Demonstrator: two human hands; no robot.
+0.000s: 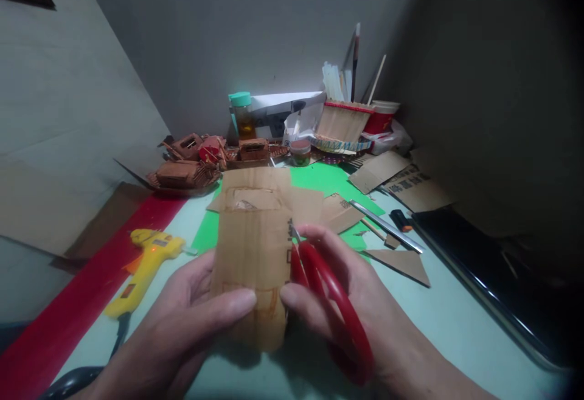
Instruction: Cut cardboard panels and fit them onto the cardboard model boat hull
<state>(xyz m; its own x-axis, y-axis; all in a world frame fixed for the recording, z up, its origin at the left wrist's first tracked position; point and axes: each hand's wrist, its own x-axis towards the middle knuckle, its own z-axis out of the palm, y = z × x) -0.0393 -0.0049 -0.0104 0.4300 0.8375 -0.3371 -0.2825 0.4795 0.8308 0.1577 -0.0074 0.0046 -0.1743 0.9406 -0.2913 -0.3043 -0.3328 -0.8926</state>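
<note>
A brown piece of cardboard point(255, 248) with a torn patch near its top and black print along its right edge is held up in front of me. My left hand point(196, 309) grips its lower left side, thumb flat across the front. Red-handled scissors point(335, 303) rest in my right hand point(351, 290), their short visible blade beside the cardboard's right edge. The right thumb tip meets the cardboard's lower right edge. Behind the cardboard and hand, the rest of the blades cannot be made out.
A yellow glue gun point(148, 266) lies left, its cord running forward. Cardboard scraps point(337, 211) cover a green sheet point(319, 175). A metal ruler point(387, 227) and black device point(483, 290) lie right. Brown model boats point(182, 175), a lidded bottle point(241, 114) and a stick holder point(344, 123) stand behind.
</note>
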